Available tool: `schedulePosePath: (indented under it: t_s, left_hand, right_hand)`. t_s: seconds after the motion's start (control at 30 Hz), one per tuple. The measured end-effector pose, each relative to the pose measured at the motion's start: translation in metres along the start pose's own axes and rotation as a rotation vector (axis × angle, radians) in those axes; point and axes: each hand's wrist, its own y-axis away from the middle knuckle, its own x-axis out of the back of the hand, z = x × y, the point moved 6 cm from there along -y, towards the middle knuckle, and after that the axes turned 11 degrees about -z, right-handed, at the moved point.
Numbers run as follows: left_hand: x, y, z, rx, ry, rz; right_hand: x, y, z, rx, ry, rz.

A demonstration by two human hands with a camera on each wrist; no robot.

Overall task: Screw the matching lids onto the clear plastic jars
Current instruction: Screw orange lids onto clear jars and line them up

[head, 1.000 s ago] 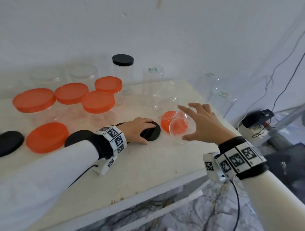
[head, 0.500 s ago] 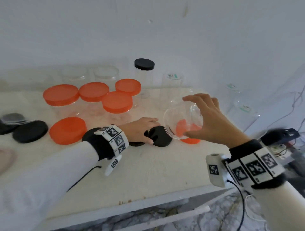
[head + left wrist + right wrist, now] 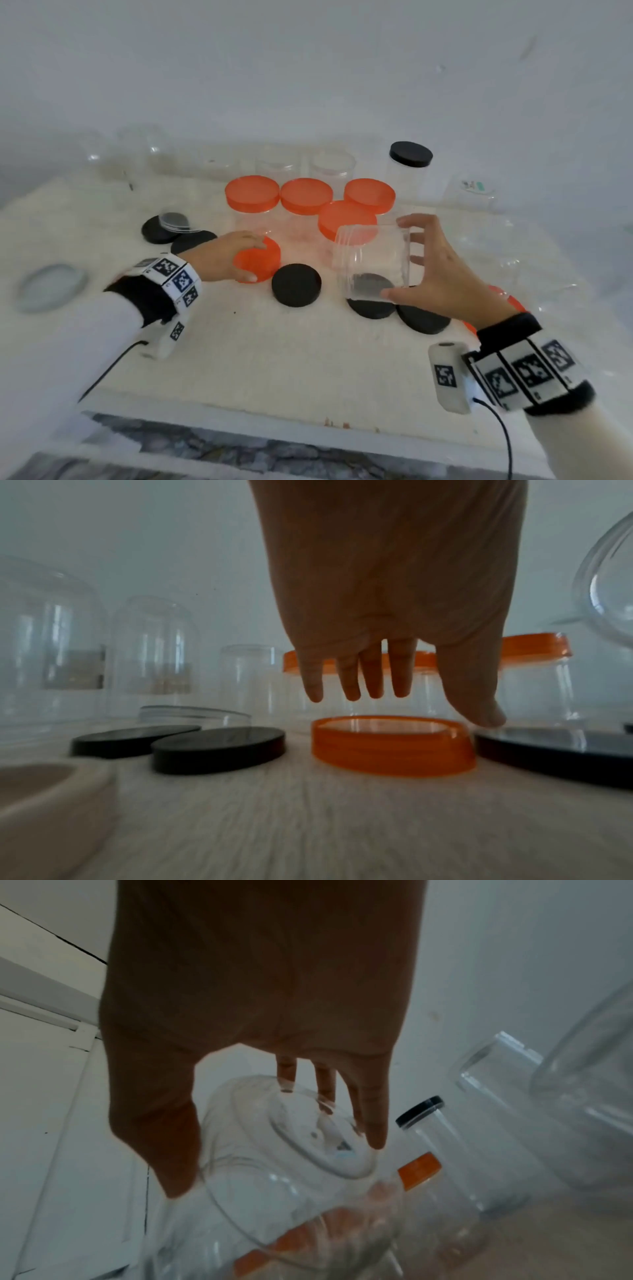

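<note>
Clear jar (image 3: 373,263) sits gripped in the right hand (image 3: 442,274), tipped sideways above the counter (image 3: 274,370). Left hand (image 3: 222,257) hovers loosely spread over a loose orange lid (image 3: 260,263), thumb touching its rim, black lids (image 3: 296,285) just beside.

The head view looks forward and down from above the near edge of the desk (image 3: 239,359) toward its far edge and the wall. The left wrist view sits low, just above the desk surface, facing along the left hand (image 3: 394,588) toward the far edge, close to an orange lid (image 3: 394,746). The right wrist view looks along the right hand (image 3: 260,988) at a held clear jar (image 3: 284,1150), tilted. Head and left wrist views share the orange lid (image 3: 257,265).
</note>
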Motion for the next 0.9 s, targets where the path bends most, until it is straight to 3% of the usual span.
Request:
schedulePosePath:
  t_s: [0.13,0.3,0.63,0.9]
  left_hand:
    - [-0.011,-0.005,-0.019,0.101,-0.060,-0.039]
    - [-0.012,-0.006,-0.021,0.177,-0.149,-0.022]
    - [-0.023,0.004,-0.017,0.212,-0.067,-0.105]
    - [-0.018,0.019,-0.015,0.182,0.022,0.005]
  right_hand:
    - [-0.014,-0.013,-0.006,0.050,-0.060,-0.025]
    - [-0.019,-0.017,-0.007,-0.001,0.008,0.010]
    - [-0.040,-0.017,-0.011,-0.076,-0.075,-0.096]
    - [-0.068,-0.023,-0.017,-0.042,-0.084,-0.248]
